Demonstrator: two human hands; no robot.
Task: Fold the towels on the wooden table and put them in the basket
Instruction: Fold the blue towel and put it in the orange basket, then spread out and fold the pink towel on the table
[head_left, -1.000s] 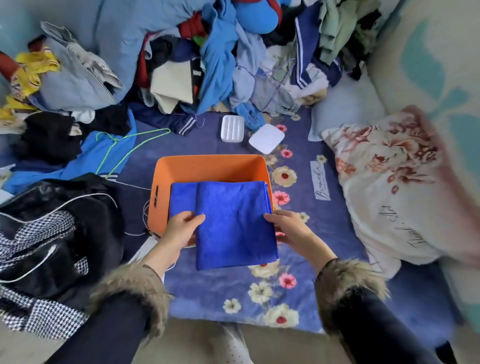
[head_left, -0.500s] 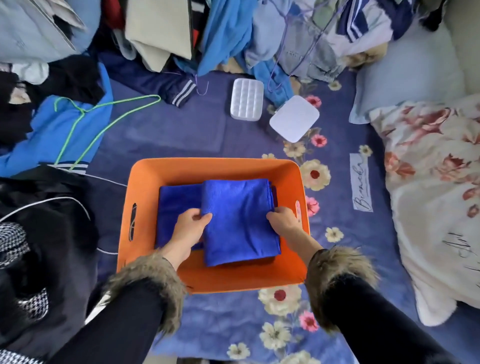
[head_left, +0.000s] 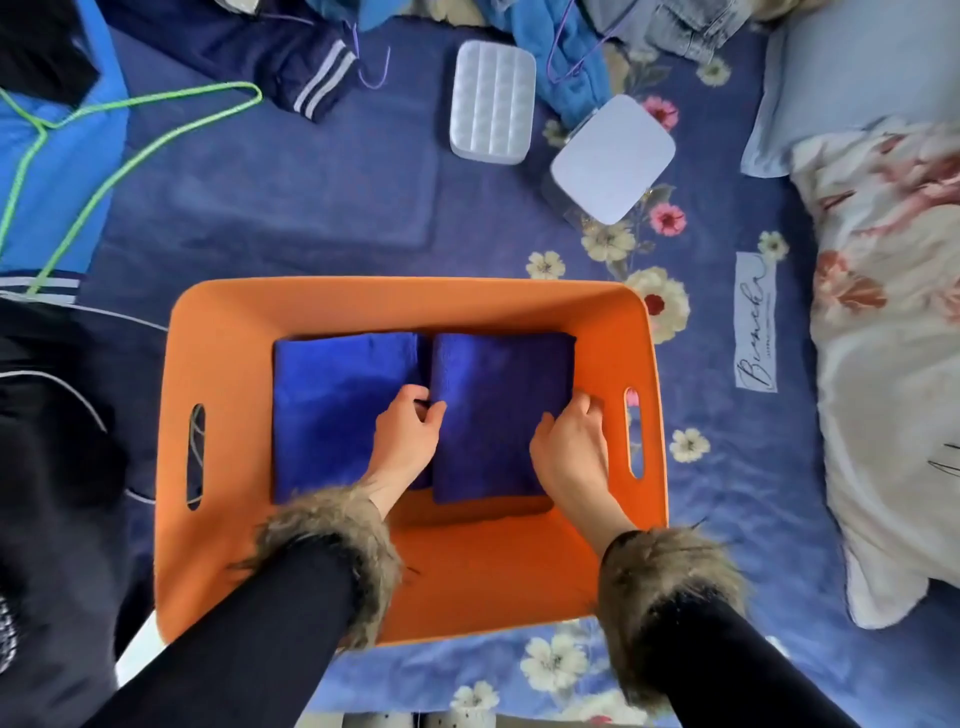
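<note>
now | folded towel (head_left: 498, 410) in basket (head_left: 234, 332) | gripped between left hand (head_left: 408, 434), right hand (head_left: 569, 447)

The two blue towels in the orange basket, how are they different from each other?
The left towel looks brighter blue; the right towel looks darker. The right towel is gripped by the left hand and right hand at its side edges; the left towel lies free. Both are folded rectangles, side by side in the basket.
</note>
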